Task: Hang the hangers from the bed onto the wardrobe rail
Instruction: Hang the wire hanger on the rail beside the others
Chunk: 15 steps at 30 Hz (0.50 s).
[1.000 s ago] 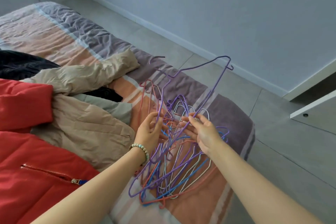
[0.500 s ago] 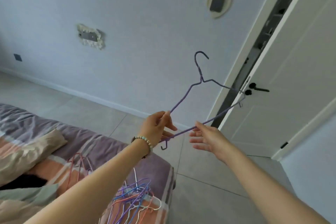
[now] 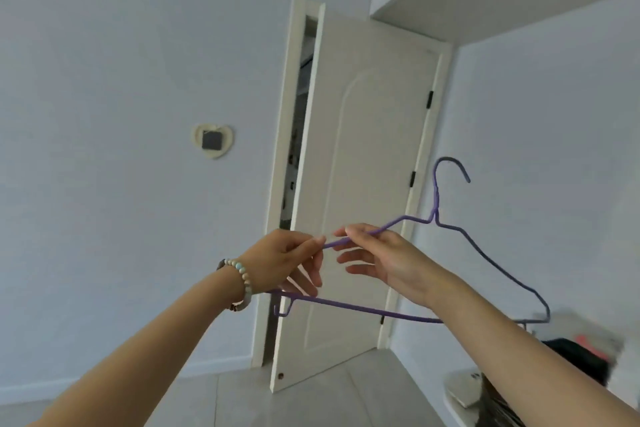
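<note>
The left hand [image 3: 284, 263] pinches one shoulder end of the purple wire hanger [image 3: 436, 199]. The right hand [image 3: 384, 263] pinches the same wire just beside it, spare fingers loose. The hanger is in mid-air, hook up. Better to regrip near the neck. Beyond stands a white door [image 3: 363, 184], ajar. No rail is in view.

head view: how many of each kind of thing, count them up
hanger: 1
hands: 2, left hand and right hand
bracelet: 1
door: 1
switch: 1
total: 6
</note>
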### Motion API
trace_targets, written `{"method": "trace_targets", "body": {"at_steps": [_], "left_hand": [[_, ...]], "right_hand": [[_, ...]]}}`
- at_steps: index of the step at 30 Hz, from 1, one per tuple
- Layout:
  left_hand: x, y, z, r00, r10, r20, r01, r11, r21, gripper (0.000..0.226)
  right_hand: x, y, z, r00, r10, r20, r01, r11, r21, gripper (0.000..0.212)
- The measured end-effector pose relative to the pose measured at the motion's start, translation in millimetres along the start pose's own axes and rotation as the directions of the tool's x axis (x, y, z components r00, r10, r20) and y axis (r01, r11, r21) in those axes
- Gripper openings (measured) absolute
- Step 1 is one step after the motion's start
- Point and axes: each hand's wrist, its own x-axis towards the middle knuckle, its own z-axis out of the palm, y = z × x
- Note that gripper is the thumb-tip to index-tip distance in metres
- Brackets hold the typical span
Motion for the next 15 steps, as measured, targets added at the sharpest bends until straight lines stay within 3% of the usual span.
{"method": "trace_targets", "body": {"at_steps": [6, 15], "left_hand": [[41.1, 91.7, 72.1, 0.973, 0.123, 0.195, -0.114, 0.992, -0.057, 0.041], [88.0, 194.2, 222.4, 0.903, 0.248, 0.352, -0.183, 0.961, -0.206, 0.039]], "right_hand": [[-69.1, -39.8, -99.7, 0.969, -0.158, -0.19, 0.148, 0.987, -0.064, 0.024], [-181.0, -57.7, -247.0, 0.889, -0.199, -0.411, 0.162, 0.979, -0.124, 0.022]]}}
